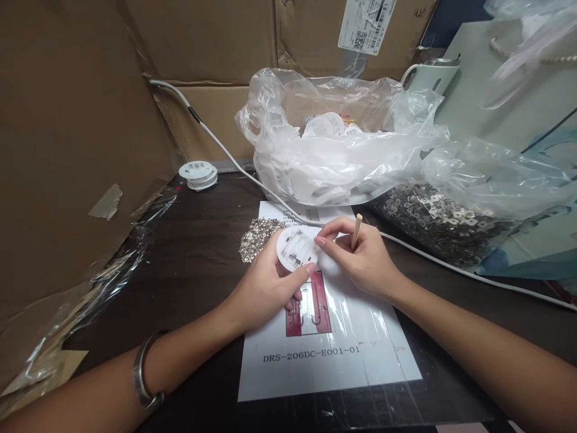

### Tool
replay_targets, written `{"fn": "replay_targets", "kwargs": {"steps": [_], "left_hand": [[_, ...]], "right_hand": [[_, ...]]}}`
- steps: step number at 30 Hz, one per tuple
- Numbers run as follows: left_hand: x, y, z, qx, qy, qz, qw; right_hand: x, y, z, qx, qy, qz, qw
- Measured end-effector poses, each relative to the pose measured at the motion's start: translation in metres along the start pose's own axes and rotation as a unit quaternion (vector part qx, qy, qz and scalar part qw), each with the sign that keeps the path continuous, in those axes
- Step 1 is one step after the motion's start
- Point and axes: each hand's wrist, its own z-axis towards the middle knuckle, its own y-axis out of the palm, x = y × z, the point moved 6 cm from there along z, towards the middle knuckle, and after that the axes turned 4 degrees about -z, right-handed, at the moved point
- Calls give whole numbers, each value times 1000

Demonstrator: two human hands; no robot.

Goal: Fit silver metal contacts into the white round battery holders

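My left hand is closed around the edge of a round white plastic disc, its thumb on the near rim. The disc is tilted towards me, and small metal parts show on its face. At its right edge are the thumb and index fingertips of my right hand, pinched together; whether a small part sits between them I cannot make out. A thin wooden stick is held in the same hand and sticks up between the fingers. Left of the disc lies a pile of small metal pieces.
Under my hands is a printed sheet. Behind it stands a plastic bag of white discs, with a bag of metal pieces to the right. A white cable crosses the table. Stacked discs stand by the cardboard wall.
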Motion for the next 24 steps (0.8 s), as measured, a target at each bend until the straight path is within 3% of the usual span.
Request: {"fn": "replay_targets", "kwargs": {"steps": [5,10,13,16,20,24], "left_hand": [[-1,0,2,1,19,36,999],[8,-1,1,25,116,143,983],[9,0,1,16,127,152,980],[6,-1,2,12,92,105,990],[-2,1,2,-7,6,18,1000],[0,1,1,2,-3,-1,1000]], "right_hand": [[-8,10,-6,-72,-21,-20,997],[-14,18,-8,-96,-67,-63,991],[-16,19,-9,-93,-86,-77,989],[-16,13,-10,-57,-79,-58,994],[-3,3,-10,1,-19,-21,1000],[6,-3,-9,48,4,-22,999]]}}
